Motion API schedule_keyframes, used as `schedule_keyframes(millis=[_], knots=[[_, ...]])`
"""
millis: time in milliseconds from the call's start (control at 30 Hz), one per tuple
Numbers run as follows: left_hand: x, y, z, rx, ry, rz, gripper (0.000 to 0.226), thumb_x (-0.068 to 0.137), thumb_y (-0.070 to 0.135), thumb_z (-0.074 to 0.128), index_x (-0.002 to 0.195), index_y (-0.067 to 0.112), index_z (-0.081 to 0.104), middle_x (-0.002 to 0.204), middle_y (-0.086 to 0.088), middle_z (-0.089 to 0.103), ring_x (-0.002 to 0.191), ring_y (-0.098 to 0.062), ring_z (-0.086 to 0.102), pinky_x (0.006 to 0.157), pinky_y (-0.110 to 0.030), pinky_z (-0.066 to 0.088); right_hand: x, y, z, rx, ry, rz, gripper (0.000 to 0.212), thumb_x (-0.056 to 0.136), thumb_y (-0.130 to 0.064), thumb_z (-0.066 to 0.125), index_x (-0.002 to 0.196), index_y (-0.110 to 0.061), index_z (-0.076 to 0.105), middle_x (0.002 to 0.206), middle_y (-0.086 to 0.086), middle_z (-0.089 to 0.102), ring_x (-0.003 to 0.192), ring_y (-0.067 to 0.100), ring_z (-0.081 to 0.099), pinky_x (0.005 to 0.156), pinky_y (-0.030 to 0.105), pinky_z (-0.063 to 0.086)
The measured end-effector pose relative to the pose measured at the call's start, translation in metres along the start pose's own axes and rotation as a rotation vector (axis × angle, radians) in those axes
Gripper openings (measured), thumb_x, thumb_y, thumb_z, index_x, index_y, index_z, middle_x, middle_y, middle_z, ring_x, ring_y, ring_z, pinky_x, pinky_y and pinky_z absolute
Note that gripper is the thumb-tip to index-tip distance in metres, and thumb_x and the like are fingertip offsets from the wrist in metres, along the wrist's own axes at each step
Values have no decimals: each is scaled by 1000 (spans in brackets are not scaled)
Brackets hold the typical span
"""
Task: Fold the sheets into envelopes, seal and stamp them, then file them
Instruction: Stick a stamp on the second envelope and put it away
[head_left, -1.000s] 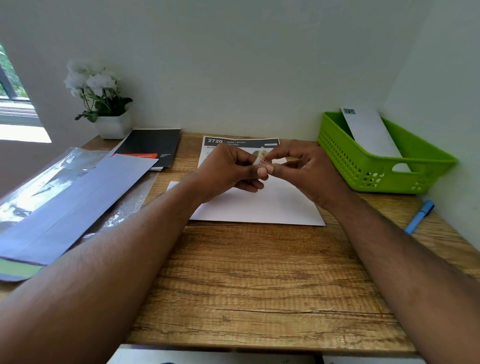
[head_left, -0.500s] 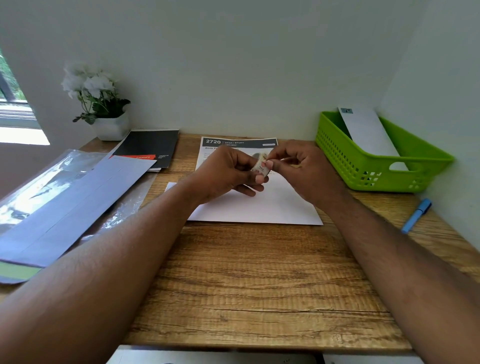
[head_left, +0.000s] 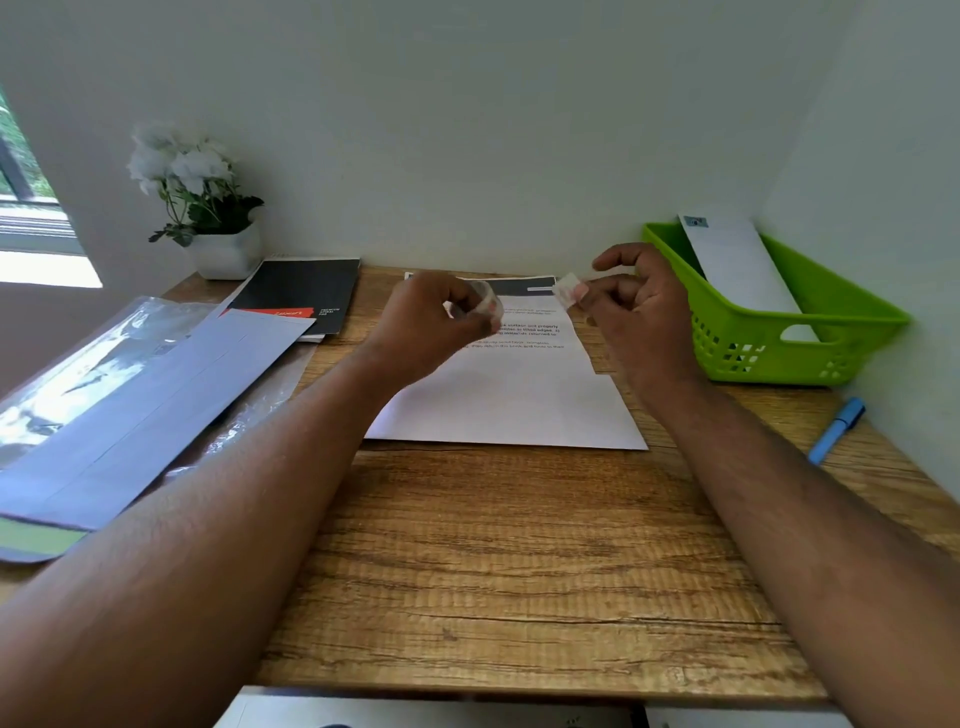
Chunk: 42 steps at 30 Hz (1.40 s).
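Observation:
A white envelope (head_left: 514, 410) lies flat on the wooden desk in front of me, with a printed instruction sheet (head_left: 535, 322) just behind it. Above them my left hand (head_left: 436, 325) grips a small roll of clear tape (head_left: 488, 306). My right hand (head_left: 636, 306) pinches a short piece of tape (head_left: 567, 290) between thumb and fingertips, held apart from the roll. A stamped white envelope (head_left: 743, 265) leans in the green basket (head_left: 769, 343) at the right.
A stack of blank envelopes (head_left: 135, 415) on plastic wrap fills the left side. A black notepad (head_left: 301, 291) and a white flower pot (head_left: 223, 254) stand at the back left. A blue pen (head_left: 836, 428) lies by the right wall.
My hands, pressed together on the tape roll before, have pulled apart. The right hand moved to the right with a piece of tape; the left keeps the roll.

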<state>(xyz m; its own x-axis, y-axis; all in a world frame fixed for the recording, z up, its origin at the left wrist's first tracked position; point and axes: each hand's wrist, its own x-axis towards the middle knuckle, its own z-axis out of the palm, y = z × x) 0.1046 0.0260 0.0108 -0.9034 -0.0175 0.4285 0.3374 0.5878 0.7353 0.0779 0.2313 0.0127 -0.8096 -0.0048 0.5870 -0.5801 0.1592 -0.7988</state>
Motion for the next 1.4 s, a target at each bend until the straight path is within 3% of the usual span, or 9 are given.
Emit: schedule_keyframes(millis=[100, 267, 400, 500, 700, 900, 967, 1200, 1400], knots=[[5, -13, -11, 321, 85, 3, 20, 81, 23, 76, 75, 5, 69, 84, -7, 63, 73, -19, 58, 63, -25, 39, 2, 2, -1, -68, -17, 13, 19, 84, -9, 70, 83, -26, 61, 69, -9, 67, 63, 9, 59, 54, 26, 47], [10, -34, -28, 470, 149, -157, 8, 82, 17, 74, 85, 11, 72, 100, -3, 53, 80, -20, 53, 67, -29, 37, 1, 1, -1, -133, -102, 63, 18, 86, -2, 64, 89, -17, 73, 88, -6, 72, 76, -4, 63, 68, 14, 49], [9, -32, -31, 547, 88, -317, 29, 78, 18, 79, 103, 9, 69, 114, -12, 52, 83, -28, 55, 68, -37, 49, 0, -1, -1, -114, -98, 79, 20, 87, -4, 62, 89, -20, 74, 85, -8, 72, 75, 2, 65, 72, 23, 53], [11, -17, -28, 617, 112, -209, 52, 77, 30, 80, 123, 16, 61, 126, -13, 49, 105, -36, 57, 87, -44, 50, -1, -1, 0, -67, -107, 94, 18, 89, -6, 60, 92, -17, 74, 87, -7, 72, 79, 2, 67, 73, 24, 57], [-12, 27, 14, -1, -87, 30, 85, 65, 43, 86, 138, 31, 44, 109, 8, 56, 88, -3, 56, 66, -7, 43, -2, 0, 5, -101, -163, 53, 15, 89, -11, 63, 96, -17, 74, 90, -3, 73, 82, 13, 70, 67, 24, 56], [-12, 21, 29, 99, 46, 159, 43, 69, 37, 85, 97, 18, 59, 88, 5, 61, 75, -7, 55, 62, -20, 44, -6, -3, 7, -234, -246, -19, 13, 88, -18, 66, 95, -15, 76, 84, -1, 74, 78, 8, 67, 70, 25, 52], [-9, 19, 29, 126, 68, 130, 26, 72, 34, 82, 84, 15, 67, 80, 5, 65, 69, -2, 55, 58, -11, 41, -7, -6, 7, -264, -268, -48, 10, 87, -19, 67, 90, -16, 77, 80, -2, 73, 73, 7, 65, 66, 23, 49], [-9, 19, 31, -7, 53, -66, 9, 82, 19, 72, 82, 12, 77, 64, 10, 65, 57, 2, 57, 53, -11, 40, -5, -2, 8, -262, -265, -35, 12, 89, -22, 65, 95, -19, 75, 85, -5, 71, 81, 11, 66, 76, 40, 57], [-11, 25, 27, -326, -96, -226, 11, 87, 13, 68, 87, 3, 73, 77, -5, 70, 68, -13, 64, 60, -26, 49, 1, 0, -1, -295, -290, -48, 12, 78, -24, 77, 89, -23, 73, 86, -12, 57, 78, 0, 55, 70, 17, 45]])
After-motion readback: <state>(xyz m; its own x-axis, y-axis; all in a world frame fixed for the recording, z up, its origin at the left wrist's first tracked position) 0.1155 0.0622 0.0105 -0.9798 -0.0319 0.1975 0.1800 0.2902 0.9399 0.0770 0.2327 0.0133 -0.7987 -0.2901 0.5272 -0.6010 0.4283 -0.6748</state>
